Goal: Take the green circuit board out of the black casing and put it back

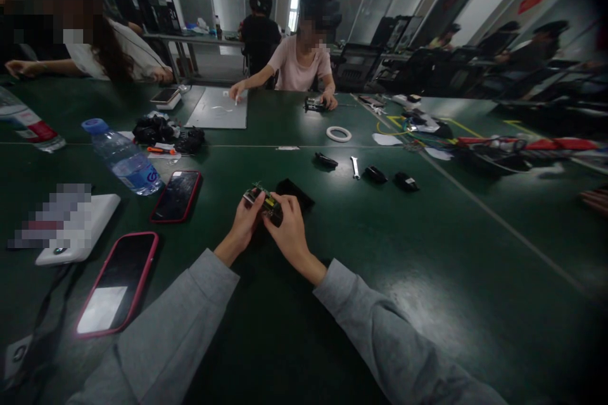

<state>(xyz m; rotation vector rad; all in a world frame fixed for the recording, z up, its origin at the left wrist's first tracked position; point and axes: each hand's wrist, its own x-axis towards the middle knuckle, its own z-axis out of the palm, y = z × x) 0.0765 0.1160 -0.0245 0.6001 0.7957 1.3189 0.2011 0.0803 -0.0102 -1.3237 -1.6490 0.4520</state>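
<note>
Both of my hands meet over the dark green table [427, 253] around a small electronic module [266, 200] with a circuit board showing on top. My left hand [246, 221] pinches its left end and my right hand [287, 228] wraps its right side; both are closed on it. A flat black part [297, 192] lies on the table just behind my right hand. Grey sleeves cover both my forearms.
Two phones [177, 196] [118, 281] in red cases, a white box [78, 234] and a water bottle [122, 158] lie at the left. Small black parts [375, 174], a wrench [354, 166] and a white tape ring [339, 133] lie farther back. Two other people sit across the table.
</note>
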